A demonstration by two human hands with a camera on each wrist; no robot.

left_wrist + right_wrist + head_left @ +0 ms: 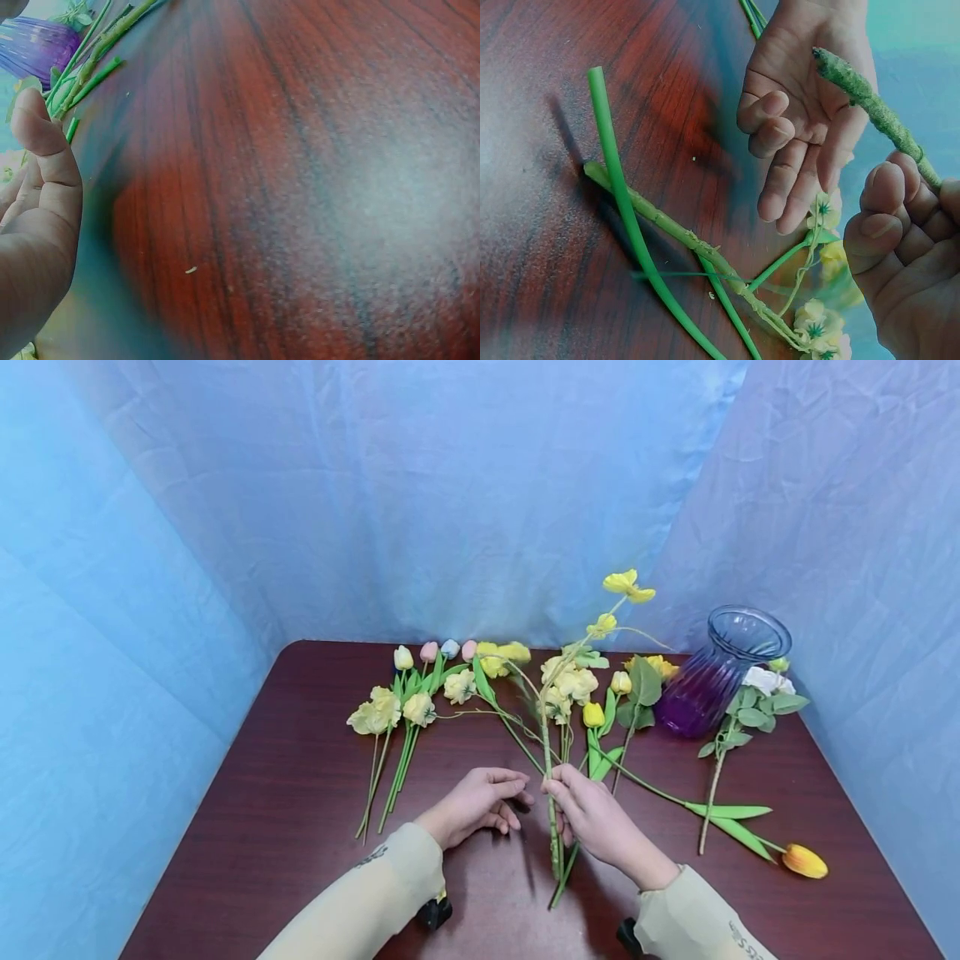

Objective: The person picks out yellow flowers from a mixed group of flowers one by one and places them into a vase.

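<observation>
My right hand (596, 818) pinches the lower part of a branching artificial flower stem (546, 727) over the table's middle. Its thin branches spread upward, with yellow blooms (628, 585) at the top. In the right wrist view the stem's rough green end (847, 79) sticks out past my curled fingers (881, 232). My left hand (480, 803) is just left of this stem, fingers loosely bent and holding nothing; its palm (802, 82) faces the stem end. Beneath, a thick stem (675, 231) and a smooth green stem (615, 161) cross on the table.
A blue-purple glass vase (693, 693) leans at the back right. Beside it lies a white flower (767, 681) with a leafy stem. An orange tulip (804, 862) lies at the right. Pale yellow flowers (375, 712) and several tulips line the back left, before blue curtains (450, 510).
</observation>
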